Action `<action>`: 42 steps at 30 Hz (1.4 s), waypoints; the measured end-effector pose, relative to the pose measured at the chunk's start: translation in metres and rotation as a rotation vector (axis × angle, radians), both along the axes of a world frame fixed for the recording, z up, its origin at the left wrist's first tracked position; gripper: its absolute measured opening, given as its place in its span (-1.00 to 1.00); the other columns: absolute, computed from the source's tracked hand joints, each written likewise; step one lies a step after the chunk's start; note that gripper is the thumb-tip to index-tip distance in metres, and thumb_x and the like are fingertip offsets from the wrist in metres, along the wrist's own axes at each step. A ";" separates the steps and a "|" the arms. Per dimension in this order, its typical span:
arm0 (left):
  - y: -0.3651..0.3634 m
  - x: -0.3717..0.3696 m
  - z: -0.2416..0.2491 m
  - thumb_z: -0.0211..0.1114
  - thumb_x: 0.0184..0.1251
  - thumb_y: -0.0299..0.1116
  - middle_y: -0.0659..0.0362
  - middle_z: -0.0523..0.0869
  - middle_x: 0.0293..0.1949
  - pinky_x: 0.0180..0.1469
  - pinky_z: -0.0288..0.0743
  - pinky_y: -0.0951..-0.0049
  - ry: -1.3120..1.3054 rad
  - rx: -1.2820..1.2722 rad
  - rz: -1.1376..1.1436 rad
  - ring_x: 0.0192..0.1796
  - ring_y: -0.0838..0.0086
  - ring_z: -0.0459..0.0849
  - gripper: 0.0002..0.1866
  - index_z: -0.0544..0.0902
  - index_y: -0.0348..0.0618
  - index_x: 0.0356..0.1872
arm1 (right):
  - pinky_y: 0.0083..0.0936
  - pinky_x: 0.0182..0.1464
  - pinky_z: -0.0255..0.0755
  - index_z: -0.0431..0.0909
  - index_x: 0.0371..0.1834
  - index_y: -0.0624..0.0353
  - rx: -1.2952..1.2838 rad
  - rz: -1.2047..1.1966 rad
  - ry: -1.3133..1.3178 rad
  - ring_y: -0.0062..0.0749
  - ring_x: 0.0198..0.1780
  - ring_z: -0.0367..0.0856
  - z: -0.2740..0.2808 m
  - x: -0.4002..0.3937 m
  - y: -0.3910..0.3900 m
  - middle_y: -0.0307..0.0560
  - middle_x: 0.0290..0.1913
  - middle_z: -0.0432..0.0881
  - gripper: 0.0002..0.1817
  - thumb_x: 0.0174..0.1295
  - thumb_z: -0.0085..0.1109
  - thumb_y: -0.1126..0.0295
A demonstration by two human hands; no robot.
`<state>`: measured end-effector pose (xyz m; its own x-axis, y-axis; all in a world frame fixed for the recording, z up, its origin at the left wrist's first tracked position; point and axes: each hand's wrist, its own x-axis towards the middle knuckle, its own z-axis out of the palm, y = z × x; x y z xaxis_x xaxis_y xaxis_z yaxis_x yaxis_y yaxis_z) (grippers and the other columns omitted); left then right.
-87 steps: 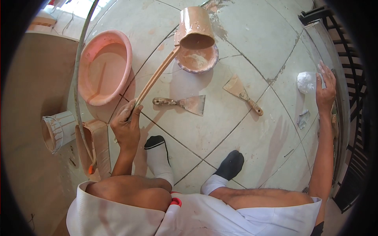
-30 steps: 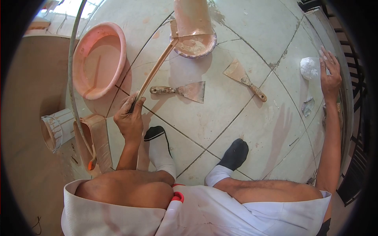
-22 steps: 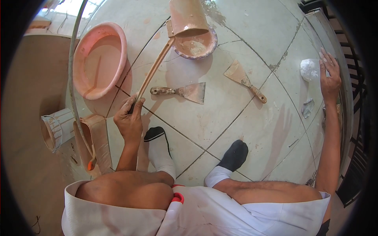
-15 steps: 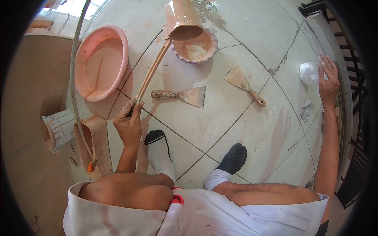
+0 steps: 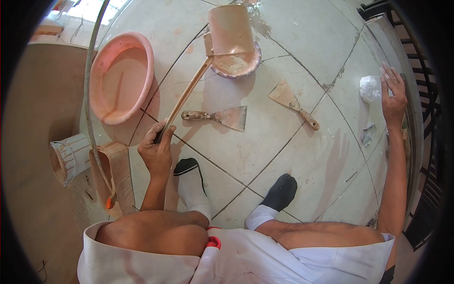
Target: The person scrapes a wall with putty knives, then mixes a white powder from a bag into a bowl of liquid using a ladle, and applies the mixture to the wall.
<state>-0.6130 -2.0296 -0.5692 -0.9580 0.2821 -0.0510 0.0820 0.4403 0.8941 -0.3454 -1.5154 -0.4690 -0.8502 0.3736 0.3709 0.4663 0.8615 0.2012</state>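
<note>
The long handle of a plaster-stained dipper [image 5: 231, 31] is gripped in my left hand [image 5: 157, 147]. The dipper's cup is tipped over a small bowl [image 5: 239, 70] holding pale paste, hiding part of it. My right hand [image 5: 395, 100] holds nothing, its fingers apart, beside a white lump [image 5: 370, 89] near the raised edge at the right. One putty knife [image 5: 226, 116] lies below the bowl with its blade to the right. Another putty knife [image 5: 292, 102] lies farther right, its handle angled toward me.
A pink basin [image 5: 147, 71] with pinkish liquid stands at the left. Below it are a stained white bucket [image 5: 75, 154] lying on its side and a pinkish container [image 5: 124, 165] with a hose [image 5: 88, 85] in front. A dark metal grille [image 5: 428, 118] borders the right.
The dipper's cup has turned and shifted slightly right and down over the bowl, so its opening no longer shows. My right hand has hardly moved.
</note>
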 end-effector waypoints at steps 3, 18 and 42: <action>0.000 0.001 -0.002 0.46 0.20 -0.53 0.18 0.71 -0.23 -0.18 0.52 0.62 -0.013 0.009 0.010 -0.24 0.62 0.62 -0.78 0.73 -0.37 -0.14 | -0.36 0.37 0.34 0.66 0.11 0.09 -0.002 0.003 0.004 -0.29 0.35 0.43 0.001 -0.001 -0.002 -0.28 0.20 0.64 -0.72 0.40 0.09 0.37; -0.001 0.001 0.001 0.48 0.18 -0.52 0.22 0.69 -0.29 -0.26 0.48 0.64 -0.031 0.037 -0.022 -0.30 0.66 0.58 -0.79 0.74 -0.36 -0.16 | -0.36 0.37 0.33 0.65 0.12 0.06 -0.008 0.003 0.001 -0.31 0.37 0.40 -0.003 0.002 0.004 -0.31 0.22 0.62 -0.71 0.42 0.07 0.34; -0.001 0.000 -0.002 0.49 0.15 -0.55 0.23 0.68 -0.29 -0.25 0.46 0.64 -0.038 0.065 -0.010 -0.29 0.67 0.55 -0.79 0.74 -0.35 -0.17 | -0.36 0.36 0.34 0.66 0.11 0.08 -0.002 -0.016 -0.005 -0.31 0.37 0.41 -0.002 0.003 0.005 -0.29 0.19 0.65 -0.72 0.40 0.10 0.35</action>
<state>-0.6126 -2.0304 -0.5707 -0.9527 0.2960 -0.0688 0.0515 0.3806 0.9233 -0.3419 -1.5101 -0.4707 -0.8462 0.3876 0.3656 0.4786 0.8545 0.2020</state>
